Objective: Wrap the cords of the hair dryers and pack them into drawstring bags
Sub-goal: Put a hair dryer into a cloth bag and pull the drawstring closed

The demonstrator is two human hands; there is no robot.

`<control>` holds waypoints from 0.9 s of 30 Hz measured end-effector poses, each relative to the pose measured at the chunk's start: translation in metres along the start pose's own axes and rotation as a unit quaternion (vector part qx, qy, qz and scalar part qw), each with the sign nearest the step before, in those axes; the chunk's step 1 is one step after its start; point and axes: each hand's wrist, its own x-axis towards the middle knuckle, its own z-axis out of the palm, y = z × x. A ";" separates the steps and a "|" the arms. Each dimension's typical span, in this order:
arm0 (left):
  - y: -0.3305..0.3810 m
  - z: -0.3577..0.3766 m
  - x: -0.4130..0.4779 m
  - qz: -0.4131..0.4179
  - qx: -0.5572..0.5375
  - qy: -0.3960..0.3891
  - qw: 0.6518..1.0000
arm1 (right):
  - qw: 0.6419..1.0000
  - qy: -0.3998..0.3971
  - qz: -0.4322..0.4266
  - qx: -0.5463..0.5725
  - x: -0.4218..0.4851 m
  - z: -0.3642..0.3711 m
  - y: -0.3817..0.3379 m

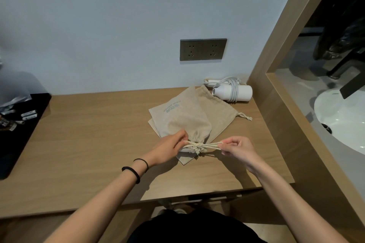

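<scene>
Linen bag (pixel 185 122) lies between my fingers (pixel 182 137), looks soft, slack, likely light; mouth cinched; left hand (pixel 169 149) pinches drawstring (pixel 209 145) at knot, right hand (pixel 237 148) pinches loop end. Hold drawstring, not cloth. Wrapped dryer (pixel 233 91) far beyond fingers.

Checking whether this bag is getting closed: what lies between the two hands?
In the head view, the taut drawstring, knotted midway, runs from the left hand to the right hand, across the cinched mouth of the bag.

2 bare forearms reach forward, angled inward. The left hand (pixel 167 149) and right hand (pixel 238 149) each pinch a drawstring (pixel 211 145) with curled fingers.
</scene>
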 end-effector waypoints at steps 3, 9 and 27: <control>-0.005 0.004 -0.001 -0.023 -0.043 0.002 0.999 | 1.000 -0.019 0.011 -0.017 0.000 -0.001 0.002; -0.005 -0.007 0.000 -0.108 -0.195 0.070 0.972 | 0.989 -0.046 -0.048 -0.135 0.001 0.001 -0.009; -0.042 -0.009 0.025 -0.337 -0.563 0.134 0.743 | 0.955 -0.058 -0.102 -0.272 0.085 0.086 -0.060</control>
